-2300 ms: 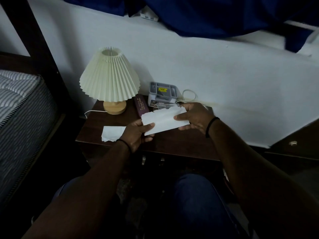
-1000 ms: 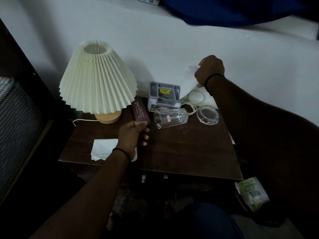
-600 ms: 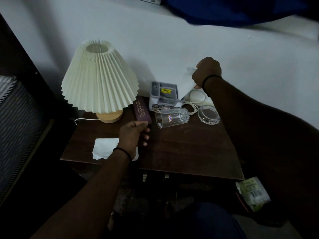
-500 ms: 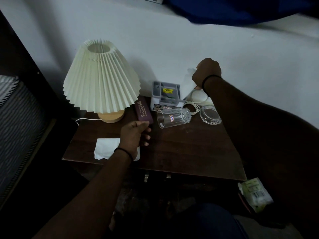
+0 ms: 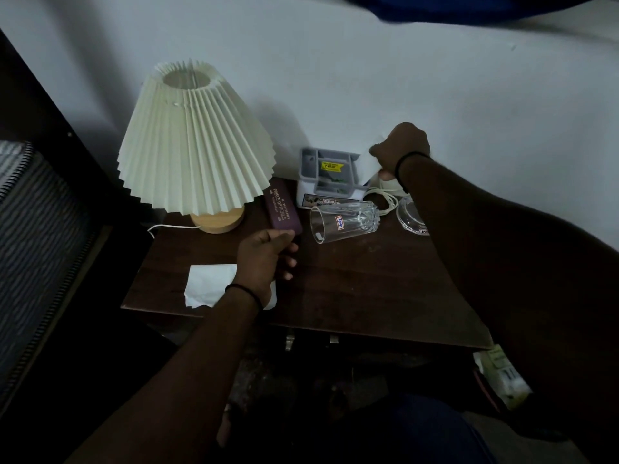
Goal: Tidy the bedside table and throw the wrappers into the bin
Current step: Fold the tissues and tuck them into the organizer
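Dim light falls on a dark wooden bedside table (image 5: 351,296) pushed against a white wall. At its back right corner the right hand (image 5: 400,150) pinches a white paper wrapper (image 5: 366,165) between thumb and curled fingers, holding it just above the grey organiser box (image 5: 326,175). The left hand (image 5: 264,259) hovers low over the table's front half, fingers loosely curled, its fingertips touching the near end of a maroon glasses case (image 5: 283,212) (whether it truly grips the case, I cannot tell). Just behind that wrist lies a second white wrapper (image 5: 209,284), flat on the wood near the front left edge.

Further out, a clear drinking glass (image 5: 345,221) lies tipped on its side in front of the organiser, with a glass ashtray (image 5: 410,217) to its right and a coiled white cord (image 5: 382,197) between them. A pleated cream lamp (image 5: 194,139) stands at the back left.

This looks like the gathering step: one wrapper is in hand, one is left on the table. No bin is in view, so the next move seems to call for picking up the flat wrapper with the left hand, then finding the bin. Standing the glass upright would come after.
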The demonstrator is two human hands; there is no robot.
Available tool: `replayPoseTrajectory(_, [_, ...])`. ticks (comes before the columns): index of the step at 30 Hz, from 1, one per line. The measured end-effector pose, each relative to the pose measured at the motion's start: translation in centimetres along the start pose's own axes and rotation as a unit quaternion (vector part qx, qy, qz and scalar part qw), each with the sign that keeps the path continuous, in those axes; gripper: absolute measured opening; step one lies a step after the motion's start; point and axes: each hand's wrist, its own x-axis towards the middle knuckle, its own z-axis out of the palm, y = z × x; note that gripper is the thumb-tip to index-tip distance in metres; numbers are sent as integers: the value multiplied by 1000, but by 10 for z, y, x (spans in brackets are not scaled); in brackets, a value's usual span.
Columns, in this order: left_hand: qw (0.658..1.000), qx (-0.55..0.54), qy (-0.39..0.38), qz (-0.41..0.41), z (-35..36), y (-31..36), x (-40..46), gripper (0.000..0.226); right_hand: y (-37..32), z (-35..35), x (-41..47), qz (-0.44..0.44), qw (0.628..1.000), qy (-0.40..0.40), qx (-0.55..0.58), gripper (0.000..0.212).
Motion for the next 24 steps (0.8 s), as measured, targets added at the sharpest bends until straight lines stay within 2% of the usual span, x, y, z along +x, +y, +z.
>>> replayPoseTrajectory(3, [1000, 4, 3, 1, 0, 2, -1, 8, 6, -4, -3, -4, 1000, 9, -6, 21])
replayPoseTrajectory(9, [1000, 15, 11, 5, -1, 9, -7, 7, 18, -11, -19, -32, 995, 91, 5, 42])
replayPoseTrajectory(13, [1000, 6, 27, 9, -10, 16, -16, 6, 17, -17, -49, -82, 983, 165, 24, 37])
replayPoseTrajectory(16, [998, -10, 66, 19, -22, 24, -27, 5, 8, -14, -84, -166, 966, 198, 33, 24])
replayPoseTrajectory(18, [994, -14, 105, 10, -32, 28, -33, 7, -1, -4, -109, -214, 960, 174, 47, 15])
replayPoseTrajectory(21, [983, 27, 180, -5, -56, 32, -37, 14, -14, 20, -147, -245, 964, 81, 61, 13])
replayPoseTrajectory(22, [971, 103, 216, 8, -65, 33, -38, 16, -17, 30, -158, -238, 968, 46, 68, 13])
replayPoseTrajectory(24, [908, 294, 295, 45, -83, 35, -43, 26, -21, 49, -178, -209, 975, -19, 75, 13])
